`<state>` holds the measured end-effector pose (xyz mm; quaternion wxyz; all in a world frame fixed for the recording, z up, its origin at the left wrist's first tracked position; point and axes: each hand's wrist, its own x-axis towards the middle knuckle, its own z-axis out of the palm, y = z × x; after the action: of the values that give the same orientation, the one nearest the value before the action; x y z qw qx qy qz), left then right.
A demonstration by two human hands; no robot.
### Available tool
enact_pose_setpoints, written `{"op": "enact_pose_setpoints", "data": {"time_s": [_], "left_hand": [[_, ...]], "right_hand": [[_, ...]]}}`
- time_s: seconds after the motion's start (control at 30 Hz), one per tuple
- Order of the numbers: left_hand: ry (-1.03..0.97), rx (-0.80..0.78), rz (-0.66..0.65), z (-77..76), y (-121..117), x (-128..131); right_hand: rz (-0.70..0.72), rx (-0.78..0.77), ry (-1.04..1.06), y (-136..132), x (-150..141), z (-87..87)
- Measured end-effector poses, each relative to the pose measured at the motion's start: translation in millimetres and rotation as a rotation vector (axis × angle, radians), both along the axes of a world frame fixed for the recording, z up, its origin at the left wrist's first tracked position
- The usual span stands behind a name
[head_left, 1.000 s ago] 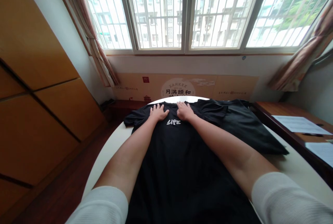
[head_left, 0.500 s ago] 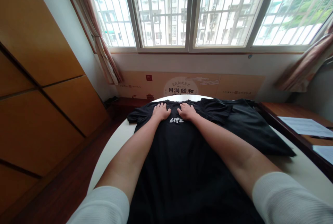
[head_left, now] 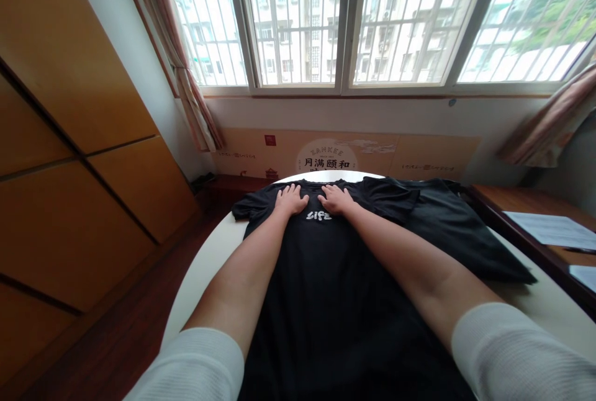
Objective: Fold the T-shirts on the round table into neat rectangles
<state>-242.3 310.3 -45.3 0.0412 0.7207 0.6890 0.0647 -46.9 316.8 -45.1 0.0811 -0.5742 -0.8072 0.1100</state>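
Observation:
A black T-shirt (head_left: 321,289) with white "LIFE" lettering lies spread on a round white table (head_left: 205,264), collar at the far side. My left hand (head_left: 289,200) rests flat on the shirt just left of the collar, fingers spread. My right hand (head_left: 335,198) lies flat just right of the collar, fingers stretched out. The lettering sits between and just below both hands. Neither hand holds anything.
A second black garment (head_left: 447,227) lies on the table to the right. A wooden desk (head_left: 521,208) with papers (head_left: 554,230) stands at the right. Wooden cabinets (head_left: 79,159) fill the left. A barred window (head_left: 354,16) and printed cardboard (head_left: 326,156) stand behind the table.
Both hands have stayed flat by the collar, drawn slightly closer together. The view has shifted a little to the left, so everything sits further right in frame.

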Motion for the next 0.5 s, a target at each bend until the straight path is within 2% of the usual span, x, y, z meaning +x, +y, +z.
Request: {"op": "enact_pose_setpoints", "data": {"time_s": [0.17,0.33,0.5], "left_hand": [[0.007,-0.023,-0.001,1.7,-0.3,-0.2],[0.008,-0.024,-0.004,0.6,0.4,-0.5],[0.016,-0.026,-0.003,-1.9,3.3,-0.7]], "right_hand": [[-0.035,0.003,0.005,2.3,-3.0,1.0],[0.009,0.085,0.033,2.4,-4.1,-0.1],[0.012,0.018,0.019,15.2,-2.7,-5.2]]}}
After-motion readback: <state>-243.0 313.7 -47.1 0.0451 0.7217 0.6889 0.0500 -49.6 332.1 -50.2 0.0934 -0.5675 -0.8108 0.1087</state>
